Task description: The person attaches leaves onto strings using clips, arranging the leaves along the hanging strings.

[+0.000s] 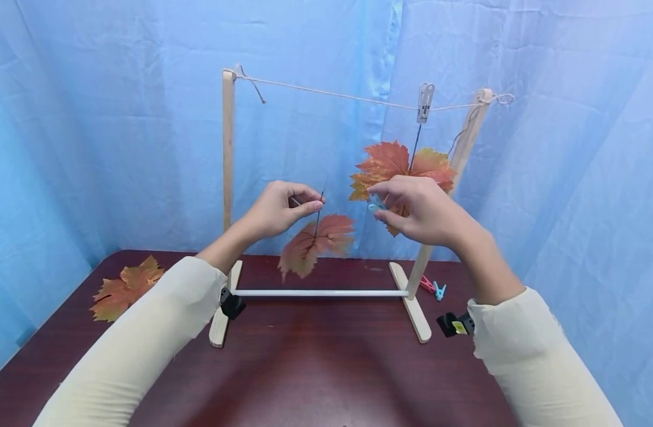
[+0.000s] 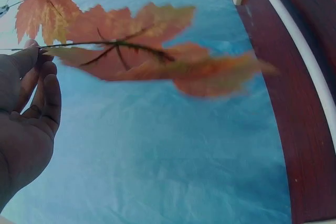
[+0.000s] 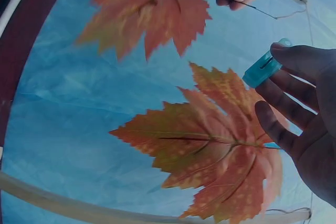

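Note:
My left hand (image 1: 283,209) pinches the dark stem of an orange artificial maple leaf (image 1: 317,240), which hangs below the fingers; in the left wrist view the same leaf (image 2: 142,51) is blurred at its tip. Between thumb and fingertips, my right hand (image 1: 424,210) holds a small light-blue clothespin (image 1: 376,203), seen as teal in the right wrist view (image 3: 262,69). Behind the right hand hangs another leaf (image 1: 382,163), its stem gripped by a pale clothespin (image 1: 424,104) on the string (image 1: 326,92). That leaf is partly hidden by the hand.
Two wooden posts (image 1: 228,142) on flat feet (image 1: 410,302) carry the string, joined low down by a white rod (image 1: 321,293). A third leaf (image 1: 127,289) lies at the table's left. By the right foot lie a pink clothespin (image 1: 427,284) and a blue clothespin (image 1: 439,290).

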Demonstrator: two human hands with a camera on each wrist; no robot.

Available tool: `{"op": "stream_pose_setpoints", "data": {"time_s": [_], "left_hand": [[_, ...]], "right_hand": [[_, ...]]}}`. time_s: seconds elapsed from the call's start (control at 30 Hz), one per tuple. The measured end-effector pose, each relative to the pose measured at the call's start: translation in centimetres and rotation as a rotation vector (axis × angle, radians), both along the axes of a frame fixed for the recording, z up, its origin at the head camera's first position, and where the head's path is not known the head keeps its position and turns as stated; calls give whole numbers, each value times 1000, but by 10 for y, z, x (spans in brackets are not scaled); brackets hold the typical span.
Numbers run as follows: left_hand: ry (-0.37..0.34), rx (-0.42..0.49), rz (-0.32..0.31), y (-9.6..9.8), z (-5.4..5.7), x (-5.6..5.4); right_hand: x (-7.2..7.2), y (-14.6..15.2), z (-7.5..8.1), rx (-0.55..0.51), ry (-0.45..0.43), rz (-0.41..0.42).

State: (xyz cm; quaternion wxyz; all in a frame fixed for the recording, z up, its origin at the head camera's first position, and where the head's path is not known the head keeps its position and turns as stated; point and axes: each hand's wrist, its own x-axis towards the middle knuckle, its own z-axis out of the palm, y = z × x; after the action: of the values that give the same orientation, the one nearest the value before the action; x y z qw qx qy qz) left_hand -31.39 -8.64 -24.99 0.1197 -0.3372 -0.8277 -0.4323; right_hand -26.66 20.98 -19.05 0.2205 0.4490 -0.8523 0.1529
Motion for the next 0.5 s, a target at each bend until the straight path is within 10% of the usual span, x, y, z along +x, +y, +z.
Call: {"op": "stream_pose_setpoints", "data": {"time_s": [0.5], "left_hand": [[-35,53,-15,13,10,-7]], "right_hand": [[-12,-14,37,-92,91,50]]}}
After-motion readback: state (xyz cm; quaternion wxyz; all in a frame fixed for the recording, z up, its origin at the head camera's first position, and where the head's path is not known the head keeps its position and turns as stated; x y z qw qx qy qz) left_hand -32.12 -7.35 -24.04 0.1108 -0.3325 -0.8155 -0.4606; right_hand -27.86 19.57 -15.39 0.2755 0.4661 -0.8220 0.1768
